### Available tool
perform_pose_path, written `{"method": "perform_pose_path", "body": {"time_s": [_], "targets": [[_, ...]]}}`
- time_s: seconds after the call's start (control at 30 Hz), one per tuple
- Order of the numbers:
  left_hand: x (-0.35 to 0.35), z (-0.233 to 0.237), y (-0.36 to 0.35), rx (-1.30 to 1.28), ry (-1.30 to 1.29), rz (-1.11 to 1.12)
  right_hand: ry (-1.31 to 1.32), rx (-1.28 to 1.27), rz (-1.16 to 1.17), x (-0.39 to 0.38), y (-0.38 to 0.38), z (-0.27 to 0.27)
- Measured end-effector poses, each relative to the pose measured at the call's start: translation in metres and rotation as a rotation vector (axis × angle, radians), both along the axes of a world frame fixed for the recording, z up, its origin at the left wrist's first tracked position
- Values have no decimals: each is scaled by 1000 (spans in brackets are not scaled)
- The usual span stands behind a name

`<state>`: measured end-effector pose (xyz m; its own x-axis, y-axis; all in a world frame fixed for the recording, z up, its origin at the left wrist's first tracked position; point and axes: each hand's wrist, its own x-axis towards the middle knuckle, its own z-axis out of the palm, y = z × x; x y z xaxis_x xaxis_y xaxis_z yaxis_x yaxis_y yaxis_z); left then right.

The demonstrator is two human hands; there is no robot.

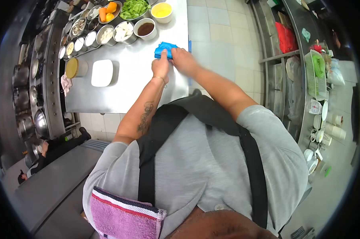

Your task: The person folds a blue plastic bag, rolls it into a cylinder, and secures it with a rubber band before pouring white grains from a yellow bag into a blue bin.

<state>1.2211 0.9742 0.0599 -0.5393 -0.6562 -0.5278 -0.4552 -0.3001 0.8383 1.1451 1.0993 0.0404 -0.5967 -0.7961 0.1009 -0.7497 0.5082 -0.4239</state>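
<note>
Both my hands are on a bright blue folded bundle (165, 48) over the right edge of the steel table. Whether it is cloth or plastic is hard to tell. My left hand (160, 65) grips its near side, with the thumb along the front. My right hand (183, 60) closes on its right end, slightly blurred, and its fingertips are partly hidden. Just beyond stands a white bowl of dark brown sauce (145, 29). A white square dish (102, 73) lies to the left on the steel table (136, 85).
Several ingredient bowls line the far side, among them leafy greens (135, 8), a yellow liquid bowl (161, 12) and orange vegetables (108, 12). A yellow-lidded tub (73, 68) stands at left. Shelving (285, 71) runs along the right. Another person (44, 155) is at lower left.
</note>
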Motion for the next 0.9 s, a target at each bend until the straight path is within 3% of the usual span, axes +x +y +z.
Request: {"method": "perform_pose_path", "body": {"time_s": [0.03,0.1,0.13,0.17,0.3,0.43,0.53,0.6,0.67,0.73,0.77,0.83,0.87,0.9], "targets": [[2,17,9,277,36,31,7,2,9,3,-3,1],[-5,13,9,299,138,105,-203,-23,-79,15,-10,4],[-11,12,7,318,241,172,-192,-16,-64,17,-13,7],[-10,10,8,226,166,189,-213,-12,-69,20,-13,9],[-7,7,6,310,263,243,-221,22,-17,7,-12,26],[-25,18,5,415,524,126,-272,65,100,-37,3,42],[-65,41,27,480,676,32,-294,-157,159,-77,33,51],[-106,46,53,530,743,-12,-833,-300,211,-118,63,74],[-156,48,78,533,693,-45,-957,-348,210,-172,91,57],[-214,61,110,458,661,-51,-976,-411,135,-224,124,57],[-239,69,125,152,565,-140,-974,-411,114,-251,144,58],[-292,73,155,-401,488,-253,-202,164,71,-308,177,76],[-314,76,168,-402,503,-268,-192,159,55,-330,201,87],[-337,81,177,-516,492,-298,-253,-73,-39,-353,231,99]]}}
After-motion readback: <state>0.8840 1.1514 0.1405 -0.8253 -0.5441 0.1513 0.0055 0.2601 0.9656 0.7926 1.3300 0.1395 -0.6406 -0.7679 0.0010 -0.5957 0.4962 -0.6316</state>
